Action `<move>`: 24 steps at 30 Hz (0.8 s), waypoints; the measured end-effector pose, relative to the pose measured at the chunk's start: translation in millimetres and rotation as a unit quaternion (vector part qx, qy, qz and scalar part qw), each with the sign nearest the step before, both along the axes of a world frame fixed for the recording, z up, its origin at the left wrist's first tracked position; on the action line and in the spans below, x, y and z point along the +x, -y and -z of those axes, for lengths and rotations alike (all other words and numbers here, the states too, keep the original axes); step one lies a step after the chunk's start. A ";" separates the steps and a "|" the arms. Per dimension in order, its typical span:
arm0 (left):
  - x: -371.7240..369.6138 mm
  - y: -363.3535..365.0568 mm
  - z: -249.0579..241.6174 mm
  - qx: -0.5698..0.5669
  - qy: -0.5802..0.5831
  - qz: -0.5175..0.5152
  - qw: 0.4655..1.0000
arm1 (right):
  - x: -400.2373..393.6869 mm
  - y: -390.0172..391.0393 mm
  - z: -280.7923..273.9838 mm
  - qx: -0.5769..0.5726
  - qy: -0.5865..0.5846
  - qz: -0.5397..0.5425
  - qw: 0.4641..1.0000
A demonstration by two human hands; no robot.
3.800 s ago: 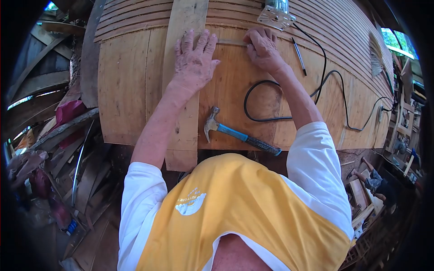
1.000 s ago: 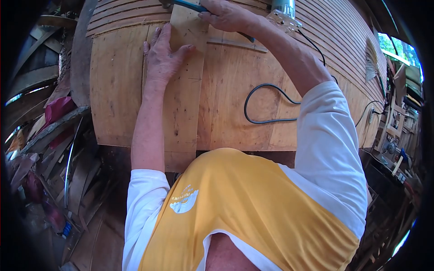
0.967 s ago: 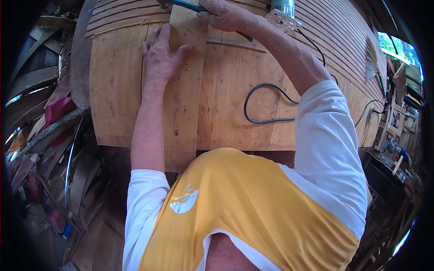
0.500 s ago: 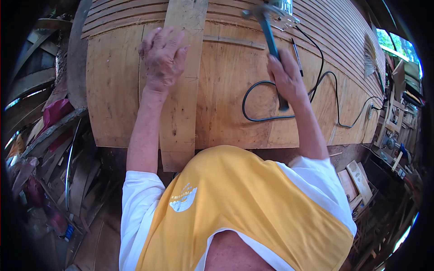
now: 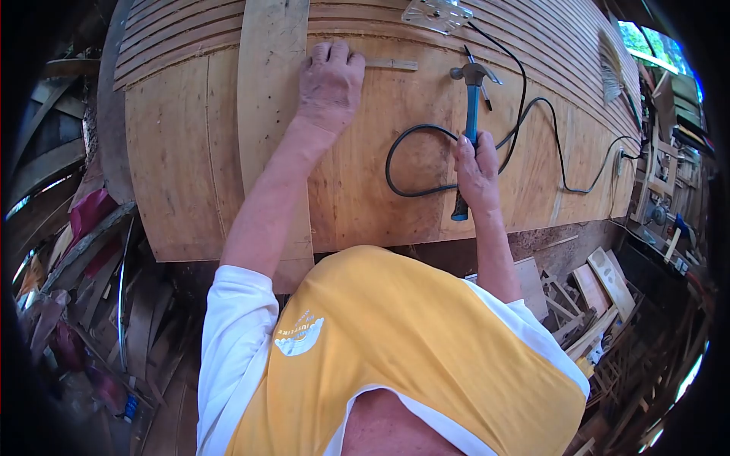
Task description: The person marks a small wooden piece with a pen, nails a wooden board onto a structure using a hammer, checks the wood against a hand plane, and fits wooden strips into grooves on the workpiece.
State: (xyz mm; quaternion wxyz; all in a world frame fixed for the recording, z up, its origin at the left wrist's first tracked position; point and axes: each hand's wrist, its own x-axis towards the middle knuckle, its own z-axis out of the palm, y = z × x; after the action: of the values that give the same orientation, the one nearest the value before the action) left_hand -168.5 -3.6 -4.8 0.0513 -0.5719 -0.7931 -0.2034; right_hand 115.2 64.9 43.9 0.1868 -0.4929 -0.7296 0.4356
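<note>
My right hand [image 5: 479, 176] is wrapped round the handle of a claw hammer [image 5: 472, 114], whose metal head points away from me. The hammer has a blue shaft and a dark grip end, held above the wooden tabletop [image 5: 365, 205]. My left hand [image 5: 332, 85] has its fingers curled over the left end of a thin wooden strip [image 5: 394, 64], and the fingertips are hidden. Beside that hand, a long flat board [image 5: 268, 99] lies across the tabletop and sticks out past its near edge.
A black cord [image 5: 391, 163] loops near the hammer and runs from a clear-based power tool [image 5: 437, 15] at the back. A pen [image 5: 487, 99] lies behind the hammer head. Ridged slats [image 5: 547, 53] cover the far side. Scrap wood [image 5: 601, 289] is piled at right.
My left hand has moved right, off the long board and onto the strip, its fingers curling. The hammer has come lower and nearer to me in my right hand. The view has shifted slightly.
</note>
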 end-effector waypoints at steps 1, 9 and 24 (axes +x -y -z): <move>-2.2 0.5 0.6 -0.009 -0.003 0.008 1.000 | 4.4 -2.0 4.2 0.101 0.046 -0.028 0.993; -9.1 2.5 1.7 0.026 -0.013 0.057 0.998 | 19.8 1.8 1.9 0.216 0.202 -0.048 0.954; -57.8 -16.2 -1.3 0.053 -0.046 0.179 0.981 | 19.8 3.6 23.2 0.233 0.185 -0.062 0.953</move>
State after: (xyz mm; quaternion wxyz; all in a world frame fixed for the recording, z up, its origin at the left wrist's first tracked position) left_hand -226.3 12.6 -3.5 0.0810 -0.7096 -0.6630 -0.2245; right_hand 135.0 61.3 20.7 0.1306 -0.4613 -0.8618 0.1657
